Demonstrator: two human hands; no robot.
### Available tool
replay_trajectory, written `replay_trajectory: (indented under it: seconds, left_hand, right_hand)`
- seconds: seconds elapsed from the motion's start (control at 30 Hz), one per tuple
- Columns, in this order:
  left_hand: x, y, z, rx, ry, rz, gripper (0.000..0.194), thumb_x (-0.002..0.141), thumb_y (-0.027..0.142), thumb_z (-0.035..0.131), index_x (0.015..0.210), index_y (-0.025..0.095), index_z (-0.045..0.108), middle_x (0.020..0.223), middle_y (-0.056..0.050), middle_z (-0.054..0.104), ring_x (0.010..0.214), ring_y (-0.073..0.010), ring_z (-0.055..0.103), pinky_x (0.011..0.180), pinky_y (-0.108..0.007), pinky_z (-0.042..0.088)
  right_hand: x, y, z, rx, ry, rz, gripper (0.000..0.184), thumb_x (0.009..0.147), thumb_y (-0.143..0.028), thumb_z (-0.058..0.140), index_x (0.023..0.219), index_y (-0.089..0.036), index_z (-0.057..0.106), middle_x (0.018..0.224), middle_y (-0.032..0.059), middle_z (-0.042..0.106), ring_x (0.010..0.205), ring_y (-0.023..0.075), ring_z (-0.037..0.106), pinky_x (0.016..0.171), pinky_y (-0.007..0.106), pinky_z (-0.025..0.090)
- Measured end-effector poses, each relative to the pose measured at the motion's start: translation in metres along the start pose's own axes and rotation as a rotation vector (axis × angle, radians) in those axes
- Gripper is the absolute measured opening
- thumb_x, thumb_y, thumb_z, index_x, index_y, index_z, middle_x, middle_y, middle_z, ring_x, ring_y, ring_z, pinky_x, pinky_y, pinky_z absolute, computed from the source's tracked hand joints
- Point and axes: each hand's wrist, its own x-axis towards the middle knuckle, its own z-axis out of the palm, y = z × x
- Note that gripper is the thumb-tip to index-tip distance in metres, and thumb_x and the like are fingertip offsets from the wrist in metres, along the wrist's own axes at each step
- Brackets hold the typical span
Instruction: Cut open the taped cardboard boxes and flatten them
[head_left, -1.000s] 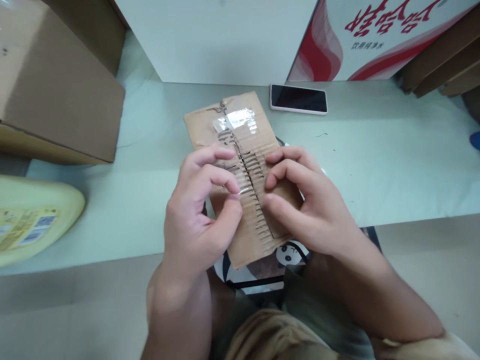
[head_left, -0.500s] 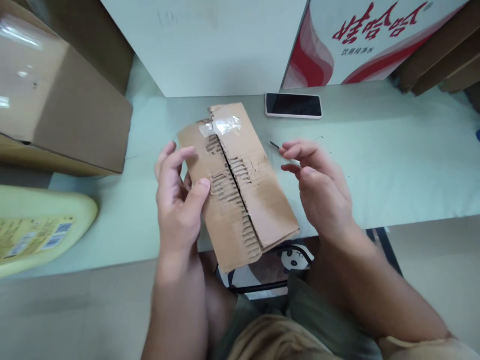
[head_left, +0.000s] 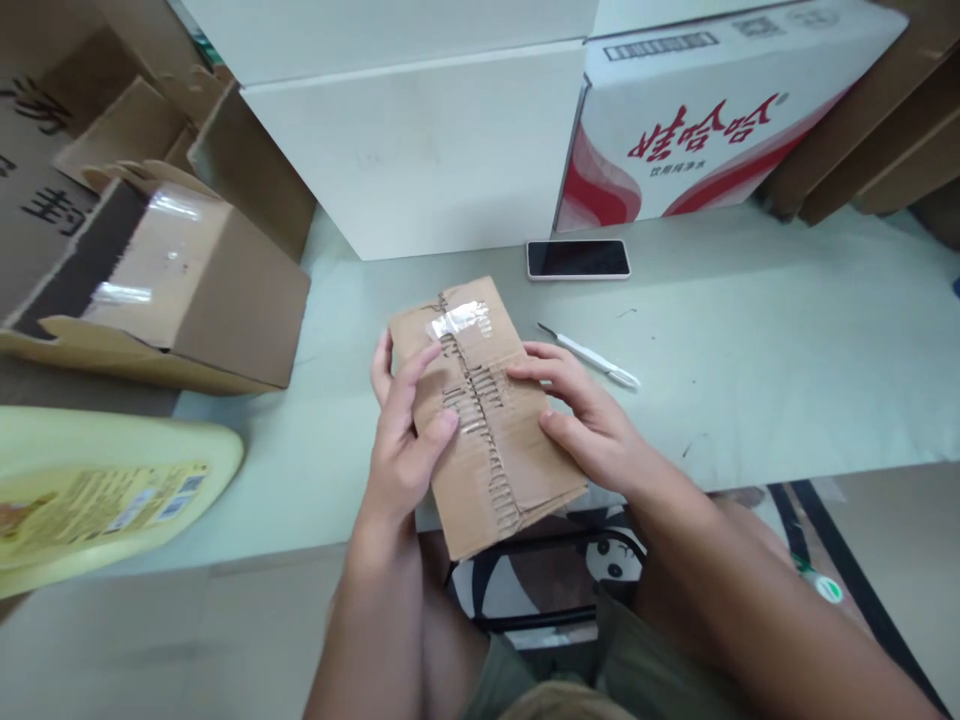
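A small flat cardboard box [head_left: 517, 425] is tilted between my hands above the table's front edge. Its top has a lengthwise seam with torn, corrugated patches, and clear tape crosses the far end. My left hand [head_left: 409, 430] grips the left side, thumb and index finger on top and other fingers at the edge. On the right side, my right hand [head_left: 589, 415] holds the box with thumb and fingers on the top face; its underside is hidden. Just beyond my right hand lies a slim white pen-shaped tool [head_left: 592, 358] with a dark pointed tip.
A phone [head_left: 577, 259] lies by the white boxes at the back, one a red-and-white carton [head_left: 675, 150]. Open brown cartons [head_left: 247, 300] and a pale yellow bottle [head_left: 217, 455] stand left. Folded cardboard [head_left: 840, 130] leans at the right. A panda-print item [head_left: 525, 585] sits below the table edge.
My right hand has let go of the pen-shaped tool, which now lies on the table, and has taken the box's right side. My left hand keeps its hold. The camera view has shifted.
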Motion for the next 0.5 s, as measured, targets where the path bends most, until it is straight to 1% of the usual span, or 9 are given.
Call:
replay_trajectory:
  seconds: [0.03,0.07,0.1,0.17,0.23,0.3,0.4,0.43,0.5]
  left_hand:
    - [0.002,-0.001,0.000,-0.003,0.016,0.004,0.053,0.101,0.062,0.061,0.150,0.043,0.062,0.180,-0.003,0.030,0.173,-0.0396,0.018,0.134,-0.066,0.035]
    - [0.005,-0.002,-0.001,0.000,0.036,0.014,0.051,0.100,0.063,0.062,0.147,0.042,0.066,0.180,-0.002,0.030,0.173,-0.0397,0.017,0.135,-0.066,0.033]
    - [0.008,-0.004,-0.002,0.007,0.055,0.034,0.049,0.100,0.063,0.061,0.144,0.042,0.069,0.180,-0.002,0.031,0.172,-0.0396,0.021,0.135,-0.066,0.033]
    - [0.018,-0.009,-0.004,0.012,0.088,0.075,0.046,0.101,0.063,0.059,0.140,0.042,0.073,0.177,-0.003,0.038,0.166,-0.0384,0.035,0.134,-0.065,0.036]
    - [0.028,-0.013,-0.006,-0.001,0.083,0.102,0.044,0.103,0.063,0.056,0.136,0.041,0.076,0.172,-0.003,0.044,0.159,-0.0369,0.046,0.132,-0.063,0.040]
    - [0.037,-0.014,-0.006,-0.006,0.055,0.106,0.044,0.103,0.063,0.054,0.130,0.039,0.079,0.167,-0.005,0.050,0.155,-0.0362,0.050,0.130,-0.060,0.044]
    - [0.042,-0.014,-0.005,0.017,0.035,0.095,0.047,0.103,0.065,0.052,0.125,0.036,0.082,0.160,-0.007,0.056,0.155,-0.0361,0.050,0.129,-0.059,0.045]
    - [0.042,-0.015,-0.006,0.022,0.040,0.089,0.047,0.102,0.065,0.053,0.125,0.036,0.082,0.160,-0.007,0.056,0.155,-0.0360,0.050,0.129,-0.059,0.044]
    - [0.038,-0.020,-0.010,0.014,0.062,0.066,0.046,0.100,0.066,0.057,0.125,0.036,0.082,0.161,-0.006,0.056,0.156,-0.0360,0.048,0.131,-0.058,0.043]
  right_hand:
    - [0.000,0.000,0.000,-0.023,0.004,-0.024,0.039,0.099,-0.037,0.061,0.136,-0.030,0.069,0.159,0.0117,0.056,0.156,0.0303,0.049,0.128,0.060,0.042]
    - [0.001,-0.001,0.000,-0.040,0.005,-0.045,0.038,0.099,-0.036,0.061,0.135,-0.030,0.070,0.158,0.0119,0.057,0.155,0.0299,0.051,0.128,0.060,0.041]
    - [0.001,-0.001,-0.001,-0.055,0.006,-0.061,0.038,0.098,-0.035,0.061,0.135,-0.030,0.070,0.157,0.0121,0.058,0.153,0.0298,0.052,0.128,0.060,0.042]
    - [0.002,-0.001,-0.001,-0.078,0.010,-0.087,0.038,0.097,-0.032,0.061,0.134,-0.029,0.070,0.154,0.0124,0.059,0.151,0.0304,0.054,0.126,0.060,0.045]
    - [0.003,-0.001,-0.001,-0.088,0.021,-0.112,0.038,0.096,-0.028,0.061,0.132,-0.028,0.071,0.152,0.0124,0.061,0.149,0.0308,0.056,0.124,0.060,0.047]
    - [0.003,-0.001,-0.001,-0.086,0.025,-0.126,0.038,0.095,-0.027,0.062,0.132,-0.028,0.071,0.150,0.0123,0.061,0.148,0.0304,0.057,0.123,0.059,0.048]
    - [0.002,0.002,0.001,-0.066,0.023,-0.111,0.033,0.100,-0.036,0.064,0.131,-0.028,0.072,0.150,0.0122,0.061,0.149,0.0299,0.056,0.124,0.058,0.047]
    - [0.002,0.005,0.002,-0.042,0.020,-0.099,0.036,0.102,-0.043,0.063,0.134,-0.028,0.071,0.151,0.0125,0.061,0.150,0.0300,0.055,0.124,0.057,0.047]
    - [0.002,0.011,0.004,0.035,0.028,-0.040,0.051,0.104,-0.058,0.058,0.146,-0.029,0.064,0.155,0.0138,0.059,0.147,0.0302,0.058,0.121,0.056,0.049]
